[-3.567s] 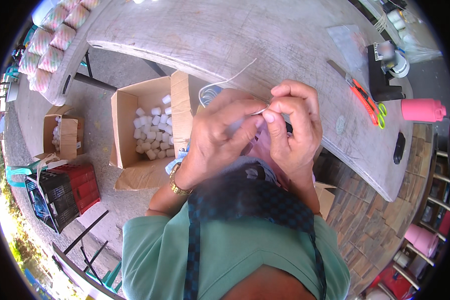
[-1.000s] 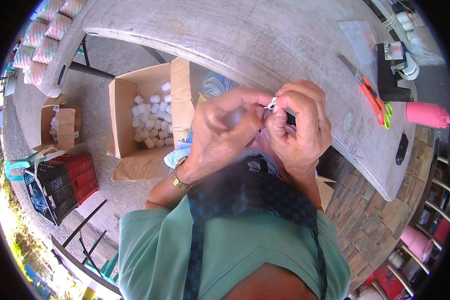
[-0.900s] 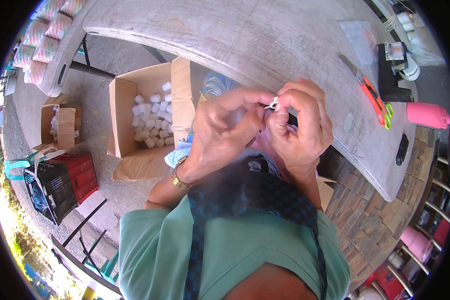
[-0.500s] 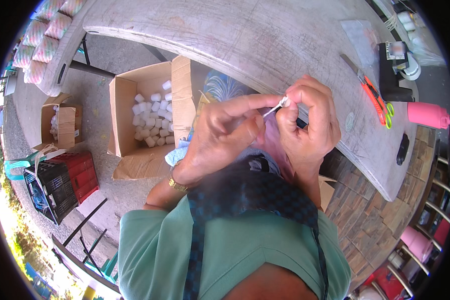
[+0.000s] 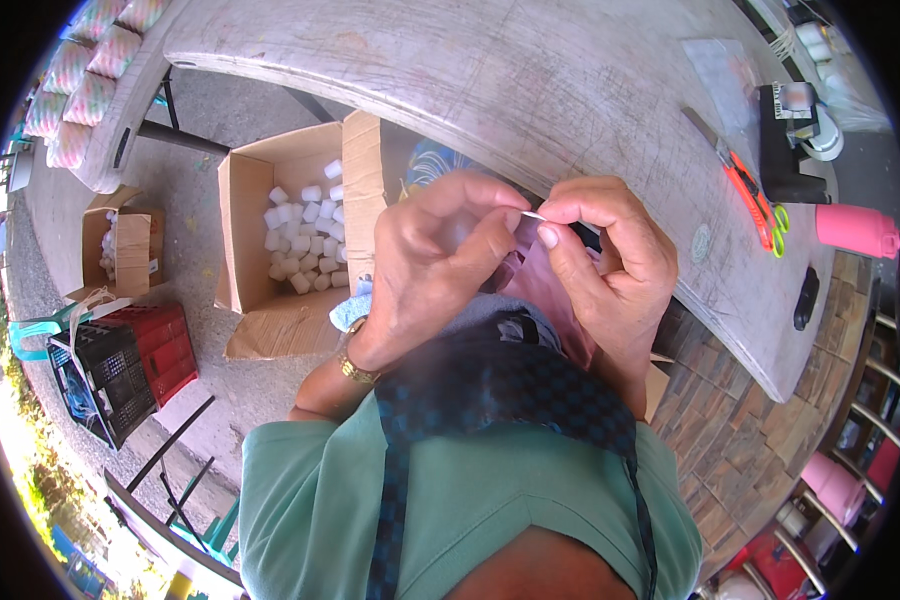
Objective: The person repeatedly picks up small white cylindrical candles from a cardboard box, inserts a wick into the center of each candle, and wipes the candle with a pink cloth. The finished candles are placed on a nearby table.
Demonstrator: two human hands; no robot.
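Note:
A short, thin white string (image 5: 533,215) spans the small gap between my two hands, above my lap. Its left end is pinched between the thumb and forefinger of my left hand (image 5: 435,245). My right hand (image 5: 618,255) grips the other end between thumb and forefinger, its remaining fingers curled. Pink cloth (image 5: 555,300) lies on my lap beneath the hands, with a light blue towel (image 5: 358,305) by my left wrist. To the left, an open cardboard box (image 5: 248,220) holds several white cylindrical pieces (image 5: 310,225).
Ahead stands a scratched grey table (image 5: 420,50). On its right side lie an orange-handled cutter (image 5: 742,185), green-handled scissors (image 5: 778,230), a clear plastic bag (image 5: 720,75) and a pink bottle (image 5: 855,230). Packed bags (image 5: 90,98) sit far left; black and red crates (image 5: 120,365) stand below.
A small white knotted bit at my right fingertips has gone from sight. My right hand has lowered and shifted slightly left; the string now lies nearly level between the fingertips.

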